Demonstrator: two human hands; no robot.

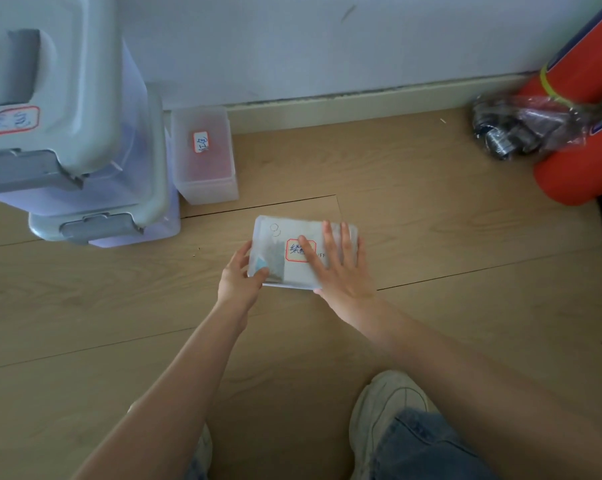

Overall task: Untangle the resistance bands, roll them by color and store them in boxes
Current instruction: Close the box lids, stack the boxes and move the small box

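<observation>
A clear box (303, 252) with a red-edged label lies on the floor (413, 209). The left hand (238, 277) grips its near-left corner, thumb on the lid. The right hand (337, 263) presses flat, fingers straight, on top. Another small box (204, 157) stands well beyond the left hand.

Translucent rectangular plastic box with red-bordered label (294, 251), on light wooden plank floor (431, 306). Left hand (238, 275) grips its left edge; right hand (337, 261) rests flat on the lid. Small frosted plastic box with red contents (204, 157) beside stacked grey-lidded storage bins (67, 133). Orange rolled mat (580, 133) at the right wall.
</observation>
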